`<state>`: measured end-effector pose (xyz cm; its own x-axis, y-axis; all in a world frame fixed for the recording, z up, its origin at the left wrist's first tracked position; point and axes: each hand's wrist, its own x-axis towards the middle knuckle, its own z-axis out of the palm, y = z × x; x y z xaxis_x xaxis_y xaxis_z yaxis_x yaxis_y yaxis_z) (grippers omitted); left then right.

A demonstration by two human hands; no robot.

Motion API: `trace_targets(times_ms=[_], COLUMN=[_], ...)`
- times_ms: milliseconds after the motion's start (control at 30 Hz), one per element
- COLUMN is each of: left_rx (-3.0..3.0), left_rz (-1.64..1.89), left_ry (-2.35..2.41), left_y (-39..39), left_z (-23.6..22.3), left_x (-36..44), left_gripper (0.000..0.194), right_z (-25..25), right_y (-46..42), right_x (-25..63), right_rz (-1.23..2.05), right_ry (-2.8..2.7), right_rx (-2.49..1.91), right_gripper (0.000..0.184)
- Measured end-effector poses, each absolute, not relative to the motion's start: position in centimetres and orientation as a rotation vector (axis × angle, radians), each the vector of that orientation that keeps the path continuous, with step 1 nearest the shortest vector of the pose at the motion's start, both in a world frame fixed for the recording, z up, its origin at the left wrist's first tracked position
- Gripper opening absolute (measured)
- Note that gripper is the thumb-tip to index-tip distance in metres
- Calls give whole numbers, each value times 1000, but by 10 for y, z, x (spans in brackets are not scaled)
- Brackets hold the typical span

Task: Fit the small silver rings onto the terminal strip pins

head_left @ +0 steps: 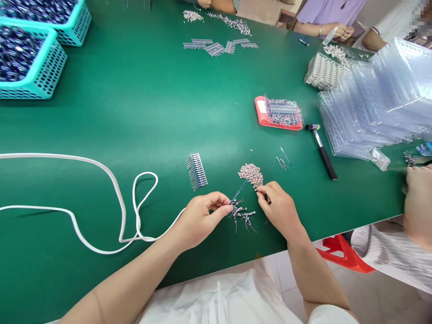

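Observation:
My left hand (204, 218) pinches a thin blue strip (240, 191) between thumb and index finger, its far end slanting up to the pile. Below the strip lies a loose cluster of small parts with wire legs (245, 217). My right hand (279, 208) is closed in a pinch at the lower right edge of a pile of small round beige pieces (250, 173). One such piece seems to be at its fingertips. Left of the pile rests a row of wire-legged parts (197, 172) on a strip.
A white cord (123, 216) loops across the green table (135, 117). To the right are a hammer (322, 153), a red-wrapped bundle (263, 119) and stacked clear plastic trays (364, 108). Teal baskets (50, 74) stand far left. Co-workers' hands (342, 32) show at the far edge and right.

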<state>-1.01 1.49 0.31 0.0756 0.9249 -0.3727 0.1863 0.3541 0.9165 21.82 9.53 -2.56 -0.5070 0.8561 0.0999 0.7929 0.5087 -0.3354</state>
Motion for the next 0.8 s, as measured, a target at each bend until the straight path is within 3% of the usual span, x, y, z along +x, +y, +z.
trace_targets(times_ms=[800], left_rx=[1105], left_rz=[729], left_ry=[1433], left_y=[16], left_z=[6], left_x=[-13], left_gripper=[20], right_z=[-27], right_y=[98], right_x=[226], right_rz=[433], right_ry=[-2459], right_rx=[-1279], right_gripper=[18])
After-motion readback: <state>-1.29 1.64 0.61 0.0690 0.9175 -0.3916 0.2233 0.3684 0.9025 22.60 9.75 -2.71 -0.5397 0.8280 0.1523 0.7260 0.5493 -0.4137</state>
